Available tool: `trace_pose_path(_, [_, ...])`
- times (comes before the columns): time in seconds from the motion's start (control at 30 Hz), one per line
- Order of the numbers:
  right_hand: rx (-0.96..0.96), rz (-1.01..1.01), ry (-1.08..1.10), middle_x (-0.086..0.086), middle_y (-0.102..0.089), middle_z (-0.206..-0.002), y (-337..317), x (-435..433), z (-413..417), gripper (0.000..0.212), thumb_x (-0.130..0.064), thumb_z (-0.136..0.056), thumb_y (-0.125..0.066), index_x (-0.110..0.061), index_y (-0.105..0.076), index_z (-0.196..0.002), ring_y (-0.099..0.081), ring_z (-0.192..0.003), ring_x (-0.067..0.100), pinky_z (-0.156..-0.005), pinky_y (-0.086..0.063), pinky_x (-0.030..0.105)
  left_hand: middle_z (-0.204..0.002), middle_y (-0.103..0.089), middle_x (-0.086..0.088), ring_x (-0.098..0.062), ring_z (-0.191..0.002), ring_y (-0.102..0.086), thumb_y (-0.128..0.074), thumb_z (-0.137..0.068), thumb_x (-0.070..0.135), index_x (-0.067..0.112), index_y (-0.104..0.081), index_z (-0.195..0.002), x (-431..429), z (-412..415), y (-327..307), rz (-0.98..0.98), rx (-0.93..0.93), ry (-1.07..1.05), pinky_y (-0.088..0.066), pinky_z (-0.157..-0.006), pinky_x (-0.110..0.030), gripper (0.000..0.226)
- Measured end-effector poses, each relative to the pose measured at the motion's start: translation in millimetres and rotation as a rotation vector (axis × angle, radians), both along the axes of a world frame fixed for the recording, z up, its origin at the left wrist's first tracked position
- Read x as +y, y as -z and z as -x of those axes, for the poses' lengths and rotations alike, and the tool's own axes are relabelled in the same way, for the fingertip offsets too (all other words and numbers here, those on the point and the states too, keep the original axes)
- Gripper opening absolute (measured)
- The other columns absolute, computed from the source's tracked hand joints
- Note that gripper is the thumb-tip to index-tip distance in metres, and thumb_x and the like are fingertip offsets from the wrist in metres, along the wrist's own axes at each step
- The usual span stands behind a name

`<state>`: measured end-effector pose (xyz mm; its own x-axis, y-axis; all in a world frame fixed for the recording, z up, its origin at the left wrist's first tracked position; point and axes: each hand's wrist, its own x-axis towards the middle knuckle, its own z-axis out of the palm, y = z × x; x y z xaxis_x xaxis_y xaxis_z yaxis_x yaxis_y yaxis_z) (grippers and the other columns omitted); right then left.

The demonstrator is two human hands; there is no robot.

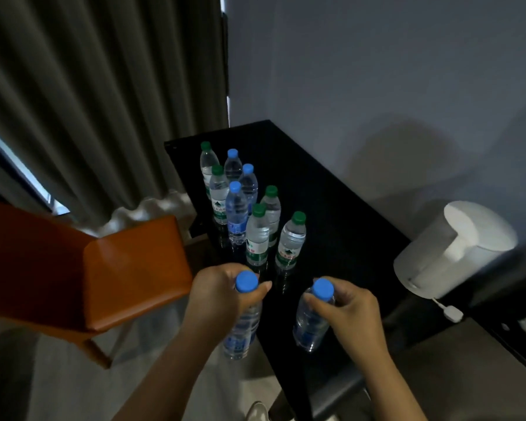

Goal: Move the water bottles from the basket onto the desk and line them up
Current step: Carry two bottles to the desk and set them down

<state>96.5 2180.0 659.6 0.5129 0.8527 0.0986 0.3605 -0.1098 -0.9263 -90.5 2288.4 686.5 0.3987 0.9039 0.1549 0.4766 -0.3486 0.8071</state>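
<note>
1. While the left hand [222, 296] curls round the neck of the left bottle [243, 329] and the right hand [353, 311] pinches the right bottle [312, 326] likewise, we cannot tell whether either base has landed; the basket is out of view.
2. The left bottle hangs at the tabletop's [331, 208] nine-o'clock edge; released there, it could drop to the floor.
3. Eight standing bottles [257, 235] crowd twelve o'clock; a forward nudge might topple several.
4. We see open tabletop from one to three o'clock, short of the white kettle [450, 247]; the orange chair [119, 268] hems nine o'clock.
</note>
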Motion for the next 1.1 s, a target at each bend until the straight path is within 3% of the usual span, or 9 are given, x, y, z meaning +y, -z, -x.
trace_pose_path(0.07, [0.002, 0.001, 0.026, -0.028, -0.070, -0.088, 2, 12, -10, 0.032, -0.017, -0.070, -0.083, -0.043, -0.068, -0.081, -0.066, -0.085, -0.006, -0.070, -0.049, 0.006, -0.073, -0.072, -0.007, -0.014, -0.068, -0.067, -0.080, -0.070, 0.038, 0.011, -0.069, -0.070, 18, -12, 6, -0.001, 0.078, 0.039, -0.055, -0.065, -0.026, 0.029])
trace_pose_path(0.2, [0.030, 0.008, 0.082, -0.034, -0.068, -0.089, 10, 28, -30, 0.033, -0.018, -0.070, -0.083, -0.040, -0.068, -0.090, -0.065, -0.089, -0.010, -0.073, -0.048, 0.004, -0.074, -0.073, 0.002, -0.011, -0.071, -0.068, -0.081, -0.068, 0.039, 0.015, -0.071, -0.077, 45, -40, 19, 0.037, 0.118, 0.065, -0.058, -0.070, -0.033, 0.027])
trace_pose_path(0.33, [0.064, 0.010, 0.152, -0.035, -0.068, -0.091, 17, 31, -40, 0.033, -0.015, -0.071, -0.082, -0.035, -0.069, -0.093, -0.065, -0.090, -0.010, -0.074, -0.048, 0.005, -0.068, -0.065, 0.014, 0.005, -0.062, -0.059, -0.079, -0.070, 0.038, 0.033, -0.064, -0.073, 63, -70, 27, 0.148, 0.081, 0.118, -0.046, -0.061, -0.008, 0.016])
trace_pose_path(0.43, [0.087, 0.002, 0.175, -0.030, -0.069, -0.093, 17, 33, -43, 0.034, -0.015, -0.072, -0.082, -0.038, -0.068, -0.092, -0.066, -0.090, -0.007, -0.075, -0.049, 0.006, -0.065, -0.060, 0.003, 0.010, -0.053, -0.056, -0.077, -0.078, 0.022, 0.018, -0.062, -0.071, 71, -83, 31, 0.179, 0.008, 0.189, -0.044, -0.051, -0.004, 0.017])
trace_pose_path(0.53, [0.092, 0.009, 0.215, -0.026, -0.071, -0.093, 18, 36, -42, 0.035, -0.015, -0.071, -0.082, -0.039, -0.067, -0.091, -0.067, -0.089, -0.005, -0.074, -0.050, 0.007, -0.071, -0.070, 0.002, 0.001, -0.072, -0.064, -0.079, -0.074, 0.029, 0.014, -0.070, -0.073, 83, -95, 42, 0.105, 0.032, 0.188, -0.052, -0.064, -0.017, 0.017])
trace_pose_path(0.67, [0.081, 0.030, 0.252, -0.024, -0.071, -0.090, 23, 40, -35, 0.035, -0.015, -0.071, -0.082, -0.037, -0.067, -0.094, -0.067, -0.088, -0.006, -0.073, -0.049, 0.007, -0.079, -0.074, 0.006, -0.008, -0.077, -0.067, -0.082, -0.069, 0.032, 0.017, -0.075, -0.082, 92, -104, 57, 0.123, 0.029, 0.182, -0.057, -0.071, -0.035, 0.021])
trace_pose_path(0.83, [0.088, 0.048, 0.306, -0.025, -0.071, -0.092, 27, 47, -28, 0.035, -0.016, -0.072, -0.082, -0.038, -0.067, -0.095, -0.065, -0.092, -0.008, -0.075, -0.049, 0.007, -0.078, -0.073, 0.003, -0.006, -0.075, -0.066, -0.083, -0.068, 0.028, 0.015, -0.074, -0.080, 105, -109, 72, 0.170, 0.017, 0.244, -0.053, -0.068, -0.017, 0.019])
trace_pose_path(1.0, [0.054, 0.063, 0.320, -0.034, -0.067, -0.094, 31, 52, -19, 0.040, -0.012, -0.074, -0.080, -0.045, -0.064, -0.089, -0.063, -0.090, -0.012, -0.072, -0.045, 0.002, -0.077, -0.068, 0.016, 0.016, -0.074, -0.060, -0.083, -0.069, 0.018, 0.016, -0.076, -0.084, 112, -107, 81, 0.187, -0.035, 0.284, -0.044, -0.067, 0.000, 0.017])
trace_pose_path(1.1, [0.049, 0.075, 0.341, -0.035, -0.067, -0.092, 34, 54, -16, 0.041, -0.011, -0.074, -0.080, -0.045, -0.064, -0.089, -0.063, -0.089, -0.012, -0.071, -0.045, 0.001, -0.079, -0.070, 0.012, 0.010, -0.072, -0.061, -0.083, -0.070, 0.018, 0.015, -0.075, -0.083, 116, -108, 84, 0.173, -0.040, 0.289, -0.043, -0.067, 0.001, 0.016])
